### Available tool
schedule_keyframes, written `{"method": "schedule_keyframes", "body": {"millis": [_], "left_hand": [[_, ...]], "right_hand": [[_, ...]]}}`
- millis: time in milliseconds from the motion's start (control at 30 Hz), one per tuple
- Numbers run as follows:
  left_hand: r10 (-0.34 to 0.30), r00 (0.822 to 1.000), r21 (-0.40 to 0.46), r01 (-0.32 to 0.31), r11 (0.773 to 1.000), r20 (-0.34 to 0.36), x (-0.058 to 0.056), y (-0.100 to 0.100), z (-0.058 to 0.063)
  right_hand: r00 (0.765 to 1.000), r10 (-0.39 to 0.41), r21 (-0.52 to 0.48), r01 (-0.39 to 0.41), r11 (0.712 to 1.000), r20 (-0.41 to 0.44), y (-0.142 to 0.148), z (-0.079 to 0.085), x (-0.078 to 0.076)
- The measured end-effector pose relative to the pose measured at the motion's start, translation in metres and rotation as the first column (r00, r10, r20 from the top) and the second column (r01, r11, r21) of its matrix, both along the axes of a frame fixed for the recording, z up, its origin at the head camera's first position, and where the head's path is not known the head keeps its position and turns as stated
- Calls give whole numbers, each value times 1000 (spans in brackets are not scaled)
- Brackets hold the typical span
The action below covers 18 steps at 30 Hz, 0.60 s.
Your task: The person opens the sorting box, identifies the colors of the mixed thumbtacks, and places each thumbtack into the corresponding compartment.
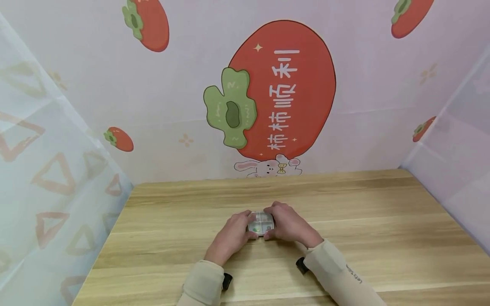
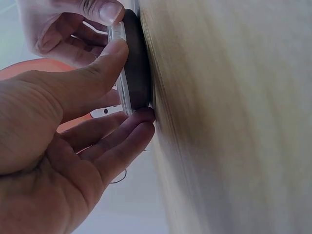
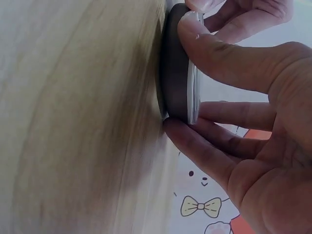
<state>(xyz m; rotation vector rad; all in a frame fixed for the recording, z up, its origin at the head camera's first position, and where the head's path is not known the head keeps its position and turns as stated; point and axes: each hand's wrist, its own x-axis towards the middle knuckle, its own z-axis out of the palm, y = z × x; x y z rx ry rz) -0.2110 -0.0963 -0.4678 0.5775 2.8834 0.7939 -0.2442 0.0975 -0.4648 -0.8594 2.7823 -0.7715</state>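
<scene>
A small pill box [image 1: 261, 223] with a clear lid lies between both hands near the middle of the table. Its lid shows four-way dividers, with a few small pieces inside, one of them green. From the side, the base [image 2: 138, 63] is dark and rounded, right at the tabletop. My left hand [image 1: 236, 229] grips the left side, thumb at the near edge and fingers at the far edge. On the opposite side my right hand [image 1: 288, 223] holds it the same way, its thumb [image 3: 204, 53] on the near rim.
The light wood-grain table [image 1: 172, 246] runs back to a wall sheet [image 1: 183, 85] printed with persimmons and a rabbit. Patterned side sheets [image 1: 57, 170] stand left and right. Both forearms have beige sleeves [image 1: 204, 280] with dark devices at the wrists.
</scene>
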Motion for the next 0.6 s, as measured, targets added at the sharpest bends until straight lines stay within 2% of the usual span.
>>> {"method": "schedule_keyframes", "body": {"millis": [233, 400, 600], "left_hand": [[35, 999, 55, -34, 998, -9, -1, -2, -4], [50, 999, 136, -49, 990, 1, -3, -2, -7], [26, 998, 172, -35, 984, 54, -3, -1, -6]], "right_hand": [[1000, -18, 1, 18, 1000, -2, -1, -2, -1], [997, -82, -44, 82, 996, 7, -1, -7, -2], [987, -155, -97, 151, 984, -41, 1, -9, -5]]}}
